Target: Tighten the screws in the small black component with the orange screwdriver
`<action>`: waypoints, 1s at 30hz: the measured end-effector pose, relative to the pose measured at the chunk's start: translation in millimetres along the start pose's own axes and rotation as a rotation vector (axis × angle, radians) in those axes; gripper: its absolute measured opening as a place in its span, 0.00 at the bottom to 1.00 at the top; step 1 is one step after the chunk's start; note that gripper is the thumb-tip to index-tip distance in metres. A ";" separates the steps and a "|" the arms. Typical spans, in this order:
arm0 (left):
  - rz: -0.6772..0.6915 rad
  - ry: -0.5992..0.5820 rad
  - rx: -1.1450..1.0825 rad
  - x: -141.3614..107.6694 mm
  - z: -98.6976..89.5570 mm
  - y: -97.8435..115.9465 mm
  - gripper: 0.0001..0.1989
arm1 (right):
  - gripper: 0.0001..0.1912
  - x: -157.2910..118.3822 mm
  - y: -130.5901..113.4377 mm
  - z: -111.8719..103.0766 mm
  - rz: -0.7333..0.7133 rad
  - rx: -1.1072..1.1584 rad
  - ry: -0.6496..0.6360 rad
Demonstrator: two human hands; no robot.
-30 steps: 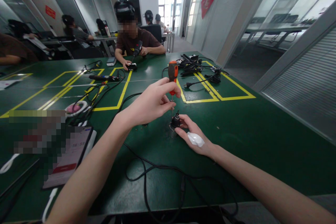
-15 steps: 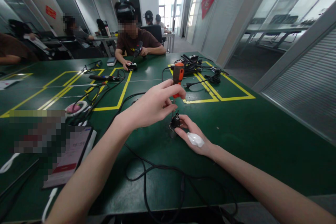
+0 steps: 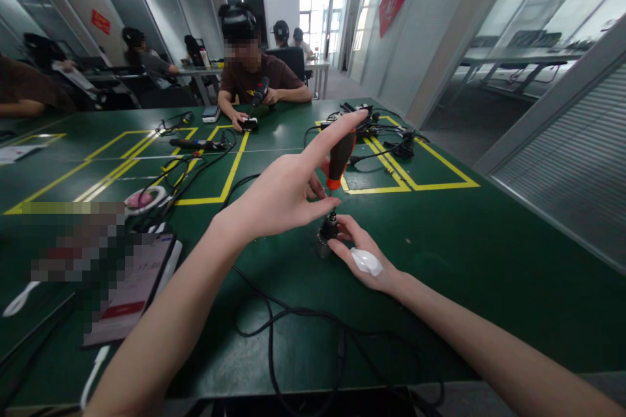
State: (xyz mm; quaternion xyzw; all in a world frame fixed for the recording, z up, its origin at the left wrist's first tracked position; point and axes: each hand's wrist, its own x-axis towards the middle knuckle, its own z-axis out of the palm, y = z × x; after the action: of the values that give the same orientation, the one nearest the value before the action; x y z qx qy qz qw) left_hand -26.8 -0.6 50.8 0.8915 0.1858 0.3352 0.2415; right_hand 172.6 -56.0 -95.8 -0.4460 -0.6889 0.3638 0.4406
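Note:
A screwdriver [image 3: 341,161] with a dark grip and orange bands stands nearly upright, its shaft pointing down. My left hand [image 3: 293,192] is around it, the index finger stretched up along the handle and the thumb low near the shaft; the other fingers are partly hidden. Under the tip is a small black cylindrical part [image 3: 329,228] with a metal collar on top and a flanged base, standing upright on the table. My right hand [image 3: 359,251], with a white patch near the wrist, pinches that part from the right side.
Black cables [image 3: 293,309] lie looped on the green table [image 3: 440,234] in front of me. To the left are a phone [image 3: 130,293] and a tape roll [image 3: 145,199]. Tangled black cords [image 3: 403,146] sit beyond my hands. A co-worker [image 3: 259,78] holds a power drill across the table.
My left index finger has straightened upward along the handle. The screwdriver has tilted a little to the right, its tip now over the black part's top. My right hand keeps its hold.

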 end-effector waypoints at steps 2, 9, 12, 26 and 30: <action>0.018 0.036 0.019 -0.6 -2.0 3.0 0.40 | 0.18 0.0 0.2 0.0 0.009 -0.002 -0.004; 0.060 0.234 0.083 0.3 -1.1 11.8 0.21 | 0.16 -1.2 3.2 0.4 0.021 -0.004 0.001; 0.064 0.259 0.053 1.2 2.1 9.9 0.19 | 0.17 -2.3 4.7 -0.3 0.030 -0.005 0.009; -0.003 0.334 -0.081 6.8 24.7 -1.6 0.18 | 0.17 -3.0 10.4 -2.8 0.028 0.009 0.011; 0.062 0.378 -0.055 6.1 27.5 -5.1 0.21 | 0.17 -3.0 10.1 -2.7 0.026 0.006 0.014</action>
State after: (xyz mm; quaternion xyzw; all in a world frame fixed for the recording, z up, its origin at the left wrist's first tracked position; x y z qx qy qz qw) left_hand -4.5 -1.9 33.0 0.8110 0.1910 0.5090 0.2161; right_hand 178.7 -55.0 -104.7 -0.4561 -0.6789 0.3684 0.4420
